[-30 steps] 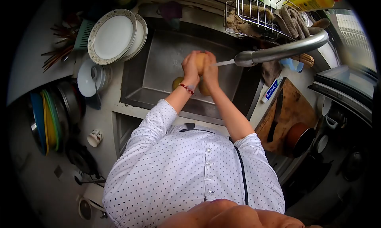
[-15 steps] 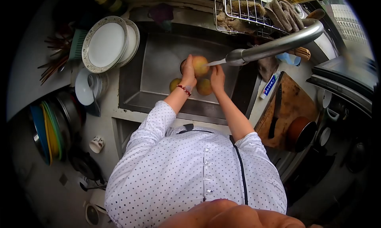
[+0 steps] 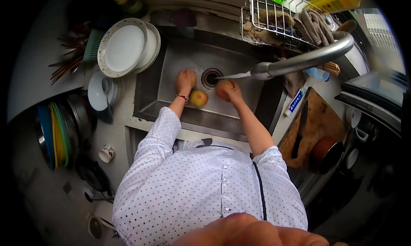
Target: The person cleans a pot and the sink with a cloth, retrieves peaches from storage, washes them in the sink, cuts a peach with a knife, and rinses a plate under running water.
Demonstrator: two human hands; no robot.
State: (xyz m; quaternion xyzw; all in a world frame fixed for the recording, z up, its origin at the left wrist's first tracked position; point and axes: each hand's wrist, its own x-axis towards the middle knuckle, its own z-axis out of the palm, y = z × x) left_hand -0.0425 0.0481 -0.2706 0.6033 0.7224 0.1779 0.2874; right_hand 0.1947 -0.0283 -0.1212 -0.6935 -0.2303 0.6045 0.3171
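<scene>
Both hands are down in the steel sink (image 3: 171,61). My left hand (image 3: 185,82) is wrapped round a round fruit (image 3: 193,78), mostly hidden by the fingers. My right hand (image 3: 233,93) grips a second reddish fruit (image 3: 222,90) to the right of the drain (image 3: 211,78). Between the hands, nearer my left hand, a red and yellow fruit (image 3: 199,98) rests on the sink floor. Water streams from the curved faucet (image 3: 308,57) toward the drain, just above the fruit under my right hand.
Stacked plates (image 3: 124,49) stand at the sink's left corner. Behind the faucet is a wire rack (image 3: 278,21) with cloths and a brush. At right lie a toothpaste tube (image 3: 295,102) and a cutting board (image 3: 323,121) bearing a knife and a brown pot (image 3: 325,149).
The hands have parted and lowered. The fruit held up under the water is down in the sink, and my right hand, empty half a second ago, has taken hold of a fruit. The drain now shows.
</scene>
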